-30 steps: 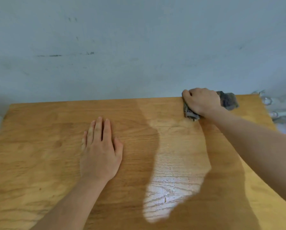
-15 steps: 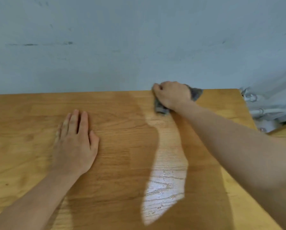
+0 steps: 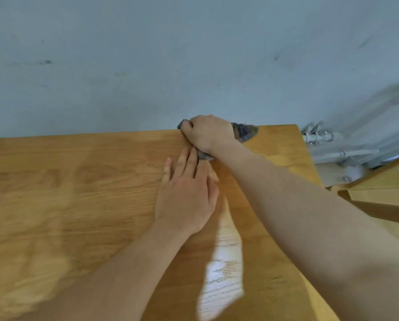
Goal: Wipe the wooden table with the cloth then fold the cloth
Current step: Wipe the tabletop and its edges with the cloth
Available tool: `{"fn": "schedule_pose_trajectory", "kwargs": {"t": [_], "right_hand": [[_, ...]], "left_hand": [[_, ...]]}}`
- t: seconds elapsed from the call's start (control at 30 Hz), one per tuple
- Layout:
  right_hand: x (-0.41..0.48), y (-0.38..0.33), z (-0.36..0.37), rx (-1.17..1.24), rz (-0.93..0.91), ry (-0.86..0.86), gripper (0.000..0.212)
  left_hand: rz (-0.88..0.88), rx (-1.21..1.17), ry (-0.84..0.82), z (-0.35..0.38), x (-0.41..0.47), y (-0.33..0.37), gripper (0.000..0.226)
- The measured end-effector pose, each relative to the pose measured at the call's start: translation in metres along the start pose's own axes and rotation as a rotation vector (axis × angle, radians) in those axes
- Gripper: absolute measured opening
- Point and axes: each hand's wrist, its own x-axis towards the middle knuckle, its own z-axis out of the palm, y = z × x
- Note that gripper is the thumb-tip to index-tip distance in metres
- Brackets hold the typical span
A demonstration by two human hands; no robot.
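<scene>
Against the pale wall, wiping reaches the far edge.
Light wooden surface first; right hand clenches the bunched grey cloth there, apparently scrubbing, while left hand lies flat, empty, probably bracing.

Cloth at table's far edge, behind left hand.

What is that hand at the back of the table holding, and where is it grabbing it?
The right hand is bunched over the grey cloth, gripping its middle; the ends poke out either side. The left hand lies flat on the table, holding nothing.
</scene>
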Motion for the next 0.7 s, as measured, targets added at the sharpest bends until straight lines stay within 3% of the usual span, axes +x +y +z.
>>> {"fn": "schedule_pose_trajectory", "kwargs": {"t": [0.1,0.2,0.3,0.5,0.7], "right_hand": [[-0.016,0.047,-0.013,-0.015,0.004,-0.004,0.045],[-0.034,0.124,-0.027,-0.065,0.187,0.06,0.045],[-0.042,0.163,-0.034,0.077,0.356,0.11,0.046],[-0.065,0.164,-0.032,0.289,0.533,0.157,0.039],[-0.172,0.152,-0.015,0.292,0.65,0.144,0.046]], "left_hand": [[0.009,-0.014,-0.011,0.002,-0.003,-0.001,0.063],[0.002,-0.015,-0.001,0.002,-0.002,-0.002,0.062],[0.004,-0.006,-0.002,0.001,0.0,-0.001,0.062],[0.005,0.019,0.002,0.0,0.0,0.001,0.063],[0.005,0.02,0.001,0.003,0.0,0.002,0.064]]}}
